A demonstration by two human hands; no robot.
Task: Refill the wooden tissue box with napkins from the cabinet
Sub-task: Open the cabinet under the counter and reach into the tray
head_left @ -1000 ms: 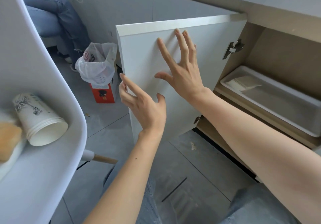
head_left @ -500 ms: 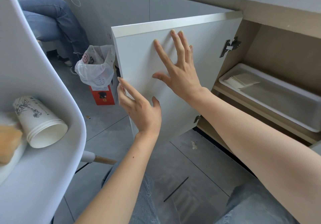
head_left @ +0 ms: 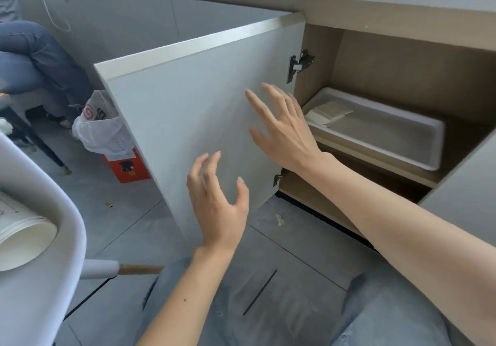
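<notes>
The white cabinet door [head_left: 188, 98] stands wide open, hinged at its right side. Inside, on a wooden shelf, a white plastic tray [head_left: 418, 155] holds a small stack of beige napkins [head_left: 331, 112] at its left end. My right hand [head_left: 284, 133] hovers in front of the door's inner face near the hinge side, fingers spread and empty. My left hand [head_left: 217, 203] is lower and closer to me, fingers curled loosely apart, holding nothing. The wooden tissue box is not in view.
A white chair [head_left: 40, 251] at the left carries a paper cup [head_left: 21, 241] lying on its side. Behind the door stand an orange bin [head_left: 126, 165] with a white bag [head_left: 99, 128] and a seated person's legs [head_left: 35, 58]. My knees in jeans [head_left: 295, 313] fill the bottom.
Both hands have come off the door face and shifted right toward the cabinet opening. The view has swung so more of the cabinet's inside shows.
</notes>
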